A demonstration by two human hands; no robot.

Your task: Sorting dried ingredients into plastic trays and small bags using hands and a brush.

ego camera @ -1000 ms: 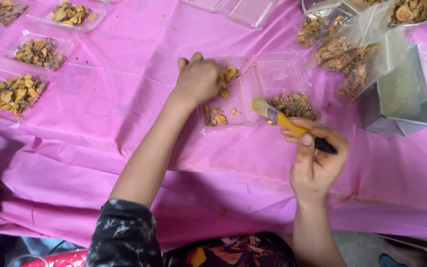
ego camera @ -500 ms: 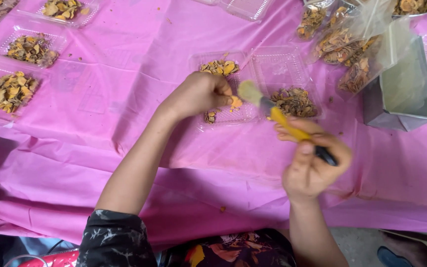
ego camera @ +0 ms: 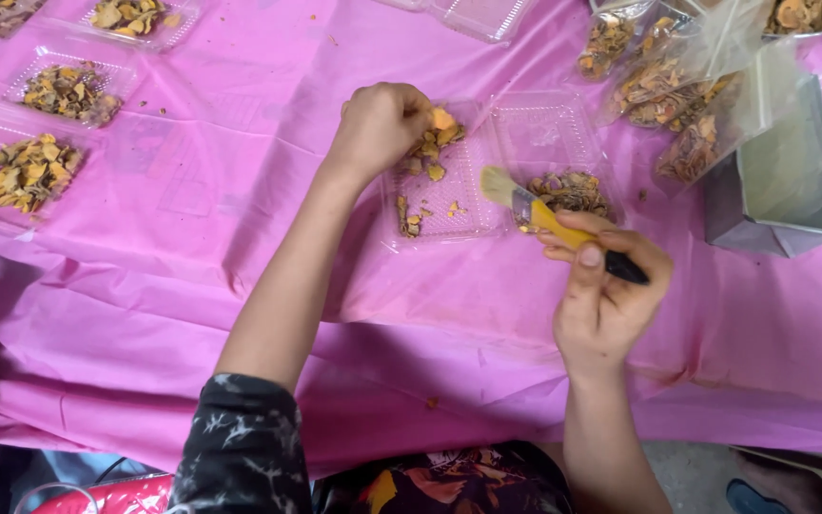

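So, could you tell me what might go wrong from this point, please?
The left hand is gathering dried pieces near the edge of the clear tray, so some could spill onto the pink cloth. The brush in the right hand might flick crumbs into the neighbouring tray.

An open clear plastic clamshell box point(ego camera: 487, 171) lies between the hands, the left hand point(ego camera: 380, 124) resting at its left half. Three more clear trays point(ego camera: 11, 171) of yellow-brown pieces sit well left of that hand. Clear plastic bags point(ego camera: 663, 86) of dried pieces lie above the right hand point(ego camera: 601, 286), beside a grey metal tin point(ego camera: 782, 181).
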